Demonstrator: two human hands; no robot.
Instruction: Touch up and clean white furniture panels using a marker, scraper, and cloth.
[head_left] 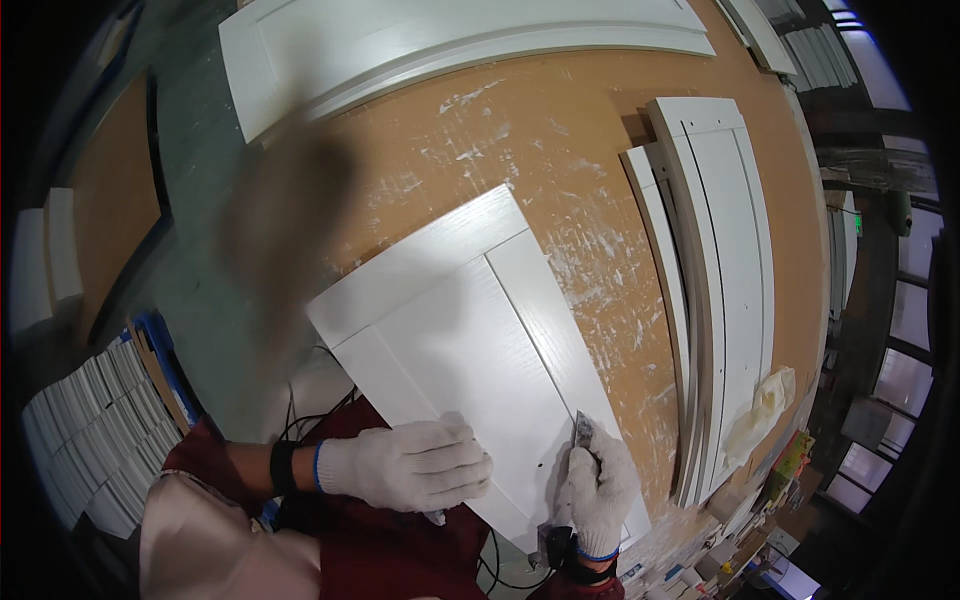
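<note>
A white panel (pixel 450 340) with a raised frame lies slantwise in front of me, with a small dark spot on its surface. My left hand (pixel 405 466), in a white knitted glove, rests across the panel's left edge with its fingers together and curved down. A bit of something grey (pixel 435 518) peeks out beneath it; the rest is hidden under the palm. Wrapped around a small scraper (pixel 584 430) with a flat metal blade is my right hand (pixel 602 490), also gloved. The blade points away from me, close above the panel's right frame strip.
The brown tabletop (pixel 590 250) carries white smears. Another white panel (pixel 470 35) lies at the far side. Long white panels (pixel 735 260) are stacked at right, with a crumpled pale wrap (pixel 760 415). White boards (pixel 100 430) stand piled at left. A brown blur (pixel 290 210) covers the upper left.
</note>
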